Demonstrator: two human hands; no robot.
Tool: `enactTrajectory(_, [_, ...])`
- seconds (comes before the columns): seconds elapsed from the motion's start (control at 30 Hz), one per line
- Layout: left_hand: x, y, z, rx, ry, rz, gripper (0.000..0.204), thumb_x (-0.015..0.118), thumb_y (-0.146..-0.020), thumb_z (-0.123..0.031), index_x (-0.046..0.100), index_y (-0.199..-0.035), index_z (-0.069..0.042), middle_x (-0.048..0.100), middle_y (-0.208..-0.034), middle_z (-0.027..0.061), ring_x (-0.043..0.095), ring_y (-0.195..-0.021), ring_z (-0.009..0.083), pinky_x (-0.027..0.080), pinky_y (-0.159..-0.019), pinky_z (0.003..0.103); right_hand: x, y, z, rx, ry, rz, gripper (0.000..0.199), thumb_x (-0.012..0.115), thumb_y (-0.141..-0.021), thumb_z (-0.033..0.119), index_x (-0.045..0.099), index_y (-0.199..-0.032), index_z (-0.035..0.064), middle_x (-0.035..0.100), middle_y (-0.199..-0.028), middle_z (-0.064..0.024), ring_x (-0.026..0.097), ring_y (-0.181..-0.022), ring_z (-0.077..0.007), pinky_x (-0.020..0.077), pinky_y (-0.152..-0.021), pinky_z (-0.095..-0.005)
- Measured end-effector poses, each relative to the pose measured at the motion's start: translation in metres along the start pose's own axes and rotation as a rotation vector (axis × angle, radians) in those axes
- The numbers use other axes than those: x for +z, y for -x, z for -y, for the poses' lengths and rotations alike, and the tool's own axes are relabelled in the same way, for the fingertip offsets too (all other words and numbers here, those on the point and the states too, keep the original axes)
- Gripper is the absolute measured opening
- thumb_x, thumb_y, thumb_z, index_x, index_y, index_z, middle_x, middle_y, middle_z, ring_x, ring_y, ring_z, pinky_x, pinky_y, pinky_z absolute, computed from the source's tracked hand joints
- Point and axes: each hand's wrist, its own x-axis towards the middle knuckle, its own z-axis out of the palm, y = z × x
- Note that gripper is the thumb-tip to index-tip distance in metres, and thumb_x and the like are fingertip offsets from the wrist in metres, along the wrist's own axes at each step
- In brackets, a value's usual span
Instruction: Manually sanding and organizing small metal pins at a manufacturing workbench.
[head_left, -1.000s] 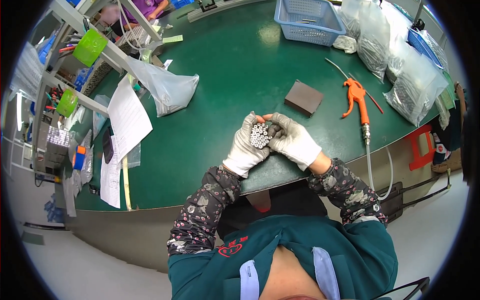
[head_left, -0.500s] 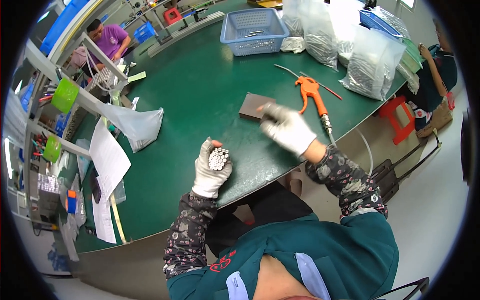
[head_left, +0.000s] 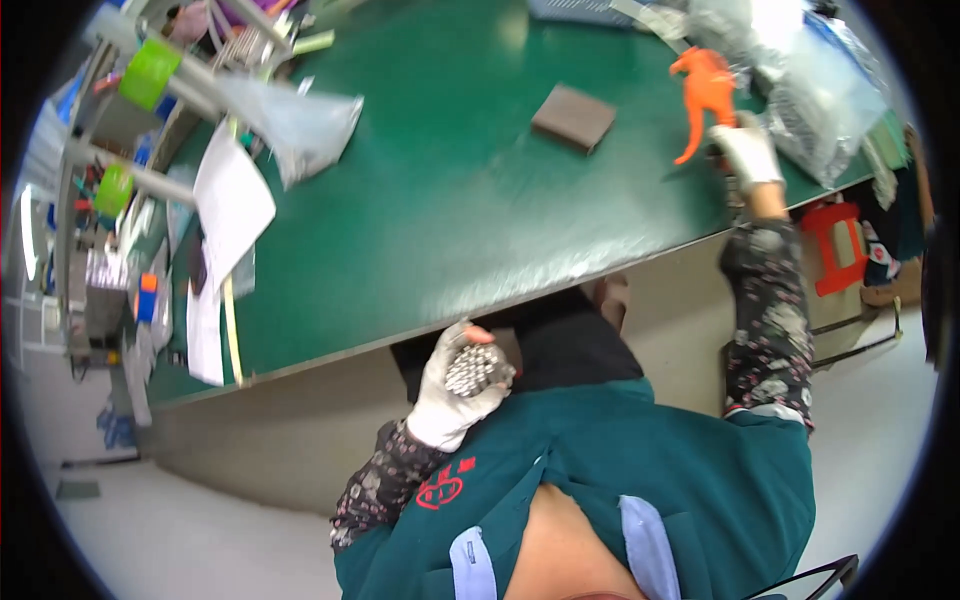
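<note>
Left hand is closed on a bundle of metal pins, held at the chest, off the table. Right hand grips the orange air gun, raised. Step judged: fetching the gun; next, bring nozzle and pins together. Half a second ago the right hand was empty and the gun lay flat.

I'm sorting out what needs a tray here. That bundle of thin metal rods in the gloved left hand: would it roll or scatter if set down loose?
Probably. The bundle of rods looks like many slim round pieces, held together only by the left hand. The green table looks smooth, so they'd likely roll.
</note>
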Motion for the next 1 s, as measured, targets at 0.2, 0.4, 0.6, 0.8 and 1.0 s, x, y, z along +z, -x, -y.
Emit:
enactTrajectory(0.2, [-0.031, 0.028, 0.082, -0.028, -0.374, -0.154, 0.046, 0.062, -0.066, 0.009, 0.043, -0.105, -0.005, 0.052, -0.076, 0.0004, 0.053, -0.068, 0.0073, 0.046, -0.066, 0.022, -0.012, 0.144, 0.045, -0.024, -0.516, 0.501, 0.042, 0.061, -0.067, 0.023, 0.052, -0.103, 0.0015, 0.054, -0.074, -0.0011, 0.048, -0.054, -0.0053, 0.0378, -0.047, -0.0196])
enactTrajectory(0.4, [-0.032, 0.055, 0.118, -0.109, -0.372, -0.091, 0.061, 0.062, -0.066, 0.008, 0.039, -0.12, -0.009, 0.048, -0.081, -0.0026, 0.047, -0.068, 0.0051, 0.043, -0.066, 0.018, -0.005, 0.208, 0.015, 0.616, -0.349, 1.382, 0.045, 0.057, -0.06, 0.0, 0.052, -0.105, 0.003, 0.06, -0.084, -0.0051, 0.048, -0.061, -0.0073, 0.0421, -0.051, -0.0213])
enactTrajectory(0.6, [-0.037, 0.051, 0.124, -0.152, -0.402, -0.022, 0.07, 0.061, -0.065, 0.008, 0.034, -0.126, -0.012, 0.049, -0.084, 0.0004, 0.05, -0.07, 0.0086, 0.044, -0.067, 0.019, 0.003, 0.194, -0.012, 0.716, -0.369, 1.674, 0.031, 0.066, -0.071, 0.011, 0.056, -0.099, 0.004, 0.062, -0.094, -0.0063, 0.057, -0.073, -0.0118, 0.0473, -0.067, -0.0272])
enactTrajectory(0.8, [-0.036, 0.053, 0.12, -0.134, -0.492, 0.004, 0.074, 0.061, -0.063, 0.008, 0.032, -0.128, -0.011, 0.052, -0.098, 0.0027, 0.051, -0.072, 0.0102, 0.045, -0.067, 0.021, 0.016, 0.18, 0.013, -0.122, 0.482, 1.265, 0.029, 0.07, -0.065, 0.028, 0.064, -0.078, 0.0028, 0.06, -0.061, -0.0127, 0.058, -0.056, -0.0281, 0.0465, -0.057, -0.0355])
enactTrajectory(1.0, [-0.036, 0.055, 0.121, -0.079, -0.483, 0.01, 0.071, 0.061, -0.064, 0.01, 0.036, -0.126, -0.013, 0.05, -0.095, 0.0014, 0.05, -0.072, 0.009, 0.045, -0.068, 0.02, 0.025, 0.184, 0.034, -0.311, 0.706, 1.236, 0.035, 0.067, -0.065, 0.037, 0.064, -0.067, 0.0025, 0.058, -0.06, -0.017, 0.056, -0.059, -0.0342, 0.0465, -0.059, -0.0392])
